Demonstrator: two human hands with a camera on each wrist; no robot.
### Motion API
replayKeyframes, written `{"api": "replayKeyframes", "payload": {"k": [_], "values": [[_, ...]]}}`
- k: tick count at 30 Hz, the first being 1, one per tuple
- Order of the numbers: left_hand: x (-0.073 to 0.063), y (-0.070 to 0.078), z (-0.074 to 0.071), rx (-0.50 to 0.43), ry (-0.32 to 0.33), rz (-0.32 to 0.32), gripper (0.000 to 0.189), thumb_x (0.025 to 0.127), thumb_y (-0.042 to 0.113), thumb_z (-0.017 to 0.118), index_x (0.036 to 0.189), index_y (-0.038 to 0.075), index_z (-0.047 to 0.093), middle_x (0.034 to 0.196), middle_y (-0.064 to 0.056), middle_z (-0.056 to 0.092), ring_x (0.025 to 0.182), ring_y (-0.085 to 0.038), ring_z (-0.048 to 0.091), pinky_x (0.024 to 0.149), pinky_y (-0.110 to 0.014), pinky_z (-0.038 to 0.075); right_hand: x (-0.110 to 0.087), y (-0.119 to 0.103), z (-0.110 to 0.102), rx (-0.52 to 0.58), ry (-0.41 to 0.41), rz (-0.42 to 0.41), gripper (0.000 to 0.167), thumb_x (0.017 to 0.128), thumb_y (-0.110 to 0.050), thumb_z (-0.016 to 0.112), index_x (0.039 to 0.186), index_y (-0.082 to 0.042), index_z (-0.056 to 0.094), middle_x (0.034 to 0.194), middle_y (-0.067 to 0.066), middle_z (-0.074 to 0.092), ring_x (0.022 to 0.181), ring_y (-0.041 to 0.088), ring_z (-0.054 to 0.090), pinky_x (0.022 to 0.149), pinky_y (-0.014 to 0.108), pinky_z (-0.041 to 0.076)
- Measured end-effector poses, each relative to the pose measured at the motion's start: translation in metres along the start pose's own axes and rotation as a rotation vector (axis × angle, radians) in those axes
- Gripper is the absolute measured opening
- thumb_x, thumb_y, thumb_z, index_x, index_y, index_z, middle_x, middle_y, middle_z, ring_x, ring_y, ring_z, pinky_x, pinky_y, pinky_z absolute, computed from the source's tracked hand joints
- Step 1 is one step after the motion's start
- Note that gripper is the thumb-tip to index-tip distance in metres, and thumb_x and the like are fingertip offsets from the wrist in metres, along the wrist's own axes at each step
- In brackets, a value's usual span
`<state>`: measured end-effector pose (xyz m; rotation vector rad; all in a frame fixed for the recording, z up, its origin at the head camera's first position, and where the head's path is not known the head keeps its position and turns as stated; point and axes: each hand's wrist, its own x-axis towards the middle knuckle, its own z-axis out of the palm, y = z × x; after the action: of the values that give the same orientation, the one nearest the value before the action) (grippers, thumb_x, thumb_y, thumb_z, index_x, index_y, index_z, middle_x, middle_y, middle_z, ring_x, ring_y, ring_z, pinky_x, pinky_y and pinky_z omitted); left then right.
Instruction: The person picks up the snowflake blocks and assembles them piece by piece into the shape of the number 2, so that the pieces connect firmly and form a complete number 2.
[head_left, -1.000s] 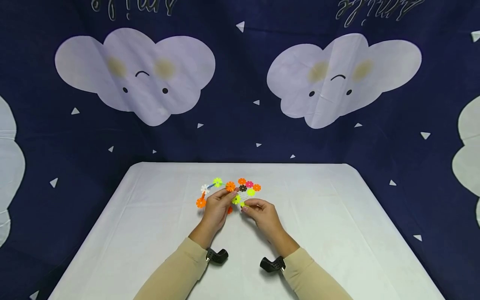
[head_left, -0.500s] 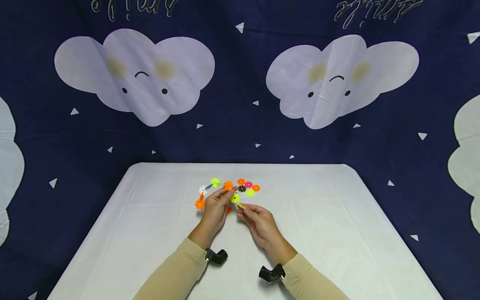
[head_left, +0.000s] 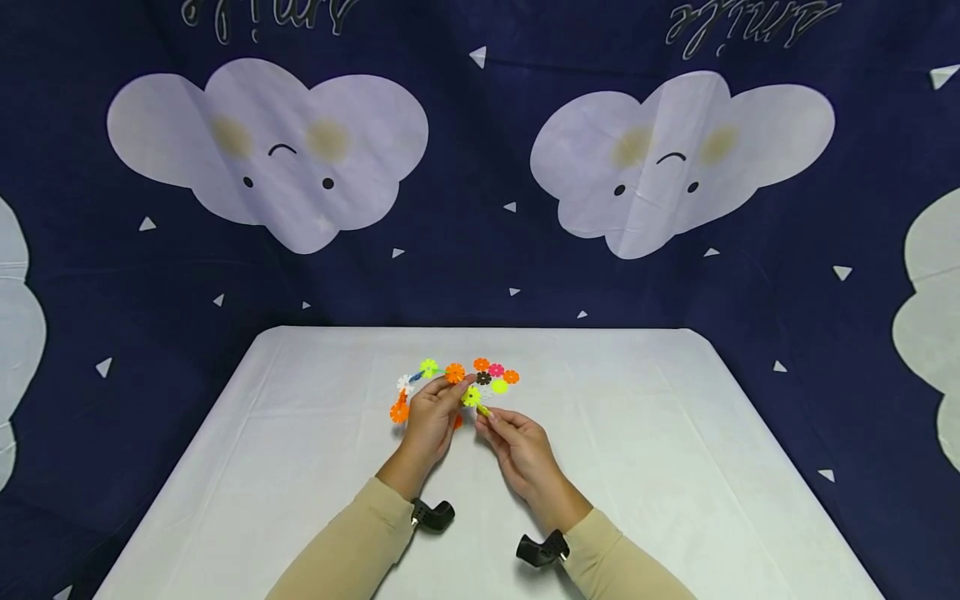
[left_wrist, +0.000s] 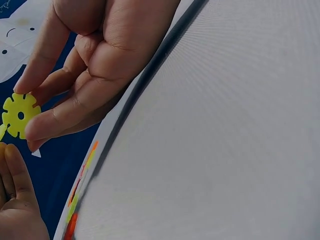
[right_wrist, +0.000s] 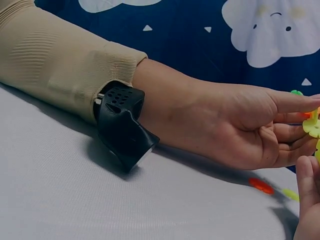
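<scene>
Curled fingers of my left hand (head_left: 431, 421) hold a chain of notched snowflake discs, including an orange disc (head_left: 454, 372), a white disc (head_left: 406, 382) and a yellow disc (head_left: 471, 395) at its near end. Between thumb and fingertips, my right hand (head_left: 521, 450) pinches another yellow disc (left_wrist: 21, 116), edge-on in the head view, right up against the chain's end. Whether the two are slotted together, I cannot tell. The left wrist view shows my right hand large; the right wrist view shows my left hand (right_wrist: 250, 125) large. Left fingers hide part of the chain.
Loose discs lie just beyond the hands on the white table (head_left: 637, 467): a black disc (head_left: 483, 378), a pink disc (head_left: 497, 370), a yellow disc (head_left: 499, 386) and several others. A red disc (right_wrist: 261, 185) lies under my left hand. A dark cloud-print cloth (head_left: 480, 167) hangs behind.
My right hand has drawn slightly back and turned its yellow disc edge-on, then brought it against the chain's yellow disc. The left hand and chain have shifted only slightly.
</scene>
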<state>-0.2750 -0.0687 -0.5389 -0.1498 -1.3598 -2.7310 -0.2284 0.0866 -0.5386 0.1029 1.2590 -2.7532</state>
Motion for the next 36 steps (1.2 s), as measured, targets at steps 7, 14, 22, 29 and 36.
{"api": "replayKeyframes", "payload": {"k": [7, 14, 22, 29, 36], "values": [[-0.0002, -0.0009, 0.0006, 0.002, -0.006, 0.023, 0.011, 0.098, -0.001, 0.075, 0.101, -0.002, 0.065, 0.113, -0.023, 0.074, 0.095, -0.021, 0.073, 0.071, -0.021, 0.055, -0.0003, 0.0014, -0.0006, -0.006, -0.003, -0.009, 0.013, 0.102, 0.013, 0.06, 0.108, 0.012, 0.071, 0.111, 0.026, 0.073, 0.104, 0.03, 0.074, 0.097, 0.037, 0.056], [-0.0009, -0.0015, 0.0004, 0.014, -0.007, 0.026, 0.012, 0.098, -0.002, 0.074, 0.102, -0.001, 0.063, 0.112, -0.023, 0.075, 0.101, -0.024, 0.073, 0.076, -0.023, 0.058, -0.0004, 0.0036, -0.0001, -0.032, -0.005, -0.031, 0.013, 0.101, 0.013, 0.061, 0.11, 0.013, 0.07, 0.111, 0.025, 0.073, 0.099, 0.025, 0.075, 0.096, 0.037, 0.057], [-0.0025, -0.0015, 0.0025, 0.05, -0.013, 0.036, 0.012, 0.098, -0.005, 0.072, 0.102, -0.002, 0.061, 0.122, -0.04, 0.063, 0.117, -0.037, 0.068, 0.087, -0.029, 0.059, -0.0024, 0.0061, 0.0024, -0.023, 0.004, -0.071, 0.017, 0.1, 0.016, 0.062, 0.115, 0.018, 0.068, 0.111, 0.028, 0.072, 0.099, 0.025, 0.075, 0.096, 0.038, 0.056], [-0.0054, -0.0004, 0.0035, 0.158, -0.083, 0.048, 0.018, 0.101, 0.002, 0.071, 0.111, -0.009, 0.06, 0.118, -0.024, 0.072, 0.115, -0.029, 0.07, 0.091, -0.029, 0.058, -0.0043, 0.0075, 0.0038, -0.07, 0.027, -0.118, 0.02, 0.099, 0.016, 0.062, 0.118, 0.023, 0.064, 0.113, 0.029, 0.071, 0.097, 0.024, 0.076, 0.094, 0.038, 0.057], [-0.0041, 0.0022, 0.0027, 0.224, -0.151, 0.02, 0.033, 0.104, 0.004, 0.068, 0.124, -0.019, 0.056, 0.119, -0.025, 0.072, 0.109, -0.019, 0.071, 0.091, -0.027, 0.057, -0.0042, 0.0061, 0.0022, -0.106, 0.033, -0.138, 0.023, 0.099, 0.016, 0.062, 0.12, 0.025, 0.061, 0.114, 0.03, 0.071, 0.095, 0.023, 0.076, 0.093, 0.037, 0.057]]}}
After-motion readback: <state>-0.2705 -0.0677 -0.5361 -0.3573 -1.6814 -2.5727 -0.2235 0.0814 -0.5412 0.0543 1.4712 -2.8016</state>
